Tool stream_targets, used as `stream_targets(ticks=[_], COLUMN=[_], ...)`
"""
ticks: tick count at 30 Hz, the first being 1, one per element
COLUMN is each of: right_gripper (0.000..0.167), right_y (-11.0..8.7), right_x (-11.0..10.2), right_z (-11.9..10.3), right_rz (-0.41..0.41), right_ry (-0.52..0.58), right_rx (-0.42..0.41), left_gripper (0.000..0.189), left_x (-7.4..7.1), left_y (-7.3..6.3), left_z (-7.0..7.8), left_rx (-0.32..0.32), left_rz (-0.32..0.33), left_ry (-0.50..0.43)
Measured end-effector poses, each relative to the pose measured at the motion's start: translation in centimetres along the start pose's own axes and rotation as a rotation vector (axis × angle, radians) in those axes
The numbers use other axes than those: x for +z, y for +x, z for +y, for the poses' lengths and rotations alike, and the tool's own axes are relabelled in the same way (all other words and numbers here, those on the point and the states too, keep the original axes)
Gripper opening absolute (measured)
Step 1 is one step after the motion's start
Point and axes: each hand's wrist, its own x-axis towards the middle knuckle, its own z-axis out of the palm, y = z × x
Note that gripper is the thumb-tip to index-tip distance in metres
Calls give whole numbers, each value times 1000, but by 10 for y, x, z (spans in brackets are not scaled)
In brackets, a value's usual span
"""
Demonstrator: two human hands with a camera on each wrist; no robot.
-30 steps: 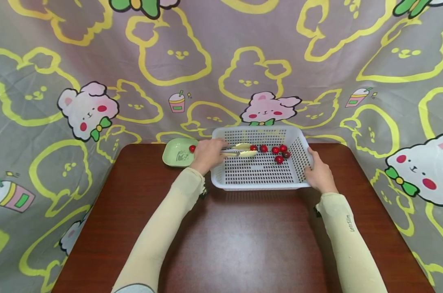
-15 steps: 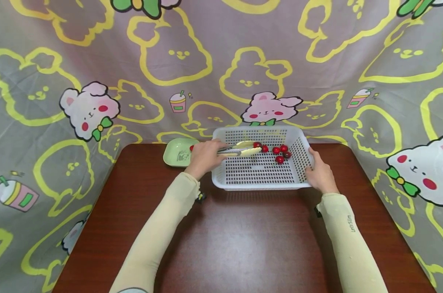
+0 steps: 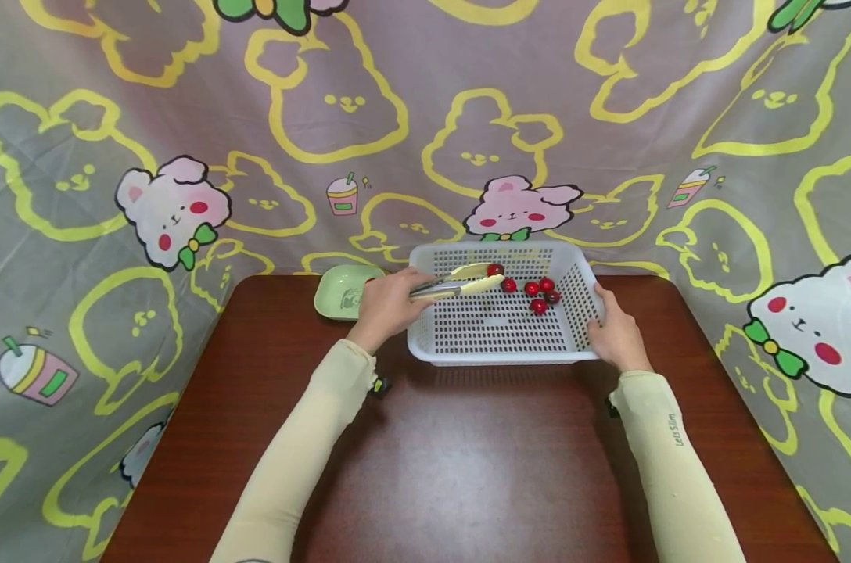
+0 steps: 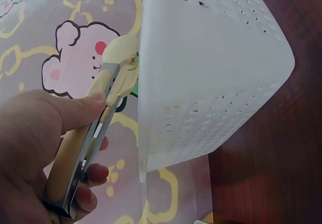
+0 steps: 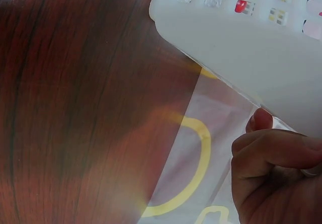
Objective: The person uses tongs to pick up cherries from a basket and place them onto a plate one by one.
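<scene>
My left hand (image 3: 389,306) grips metal kitchen tongs (image 3: 436,291) with cream-coloured tips, held over the left part of a white perforated plastic basket (image 3: 499,358). A red cherry (image 3: 494,270) sits between the tong tips, above the basket floor. Several other red cherries (image 3: 532,288) lie on the floor, toward the right; one is darker. In the left wrist view, thumb and fingers wrap the tongs (image 4: 75,158), whose tips are partly hidden by the basket wall (image 4: 211,48). My right hand (image 3: 617,332) holds the basket's right rim; in the right wrist view its fingers (image 5: 256,153) are curled at the edge.
Left of the basket stands a light green dish (image 3: 327,301) holding a red cherry (image 3: 371,280), partly hidden by my left hand. Both rest on a dark brown wooden table (image 3: 468,453). A patterned cloth (image 3: 369,70) hangs behind and at both sides.
The tongs have risen from the basket floor with the cherry between their tips. My left wrist has shifted left and slightly down. The right hand and basket stay nearly still.
</scene>
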Motion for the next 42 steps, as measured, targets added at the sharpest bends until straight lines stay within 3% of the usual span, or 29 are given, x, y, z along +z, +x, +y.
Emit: stream_targets(ticks=[6,22,33,42], right_gripper=[70,70,70,70], right_y=[0,0,0,-1], right_x=[0,1,1,-1], right_z=[-1,-4,-3,-2], right_rz=[-4,5,-5,-2], right_ry=[5,12,12,18], right_rx=[-3,-2,-4,2], left_gripper=[44,46,45,43], left_x=[-1,-6,-6,-10], left_y=[-5,-21,-31,-36], left_z=[-6,-14,-25,-33], left_rx=[-4,62,58,21], left_rz=[22,124,171,155], left_ry=[-38,-52,-82,-97])
